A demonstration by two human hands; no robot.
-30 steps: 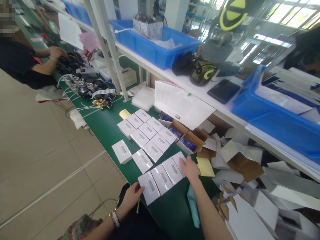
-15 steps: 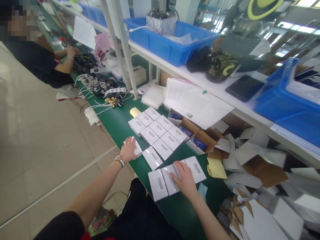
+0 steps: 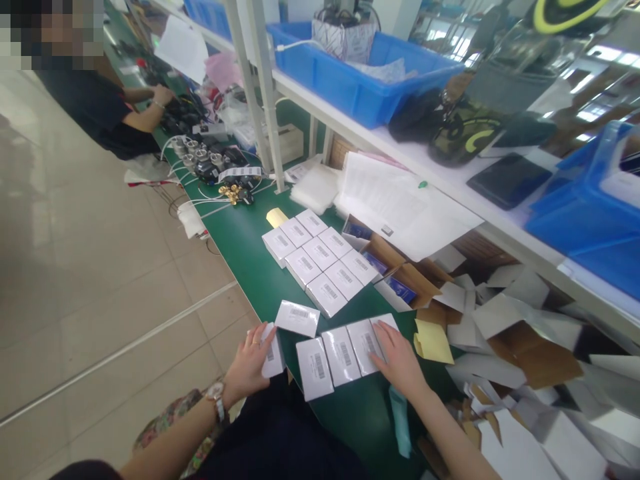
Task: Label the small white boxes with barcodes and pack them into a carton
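My left hand grips a small white box with a barcode label at the table's near edge, thumb and fingers around its side. Just beyond it another white box lies turned crosswise. My right hand rests on the right end of a front row of white boxes, its fingers spread and partly hiding the end box. Farther back, a block of several like boxes stands side by side, labels up. The green table is under them all.
Opened brown cartons with blue packs stand right of the block. Flattened white cartons pile up at the right. A shelf with a blue bin runs overhead. Metal fittings lie farther left, near a seated co-worker.
My left hand has drawn back toward me with a box. The box beside the block has come nearer and turned crosswise. My right hand has shifted right along the front row.
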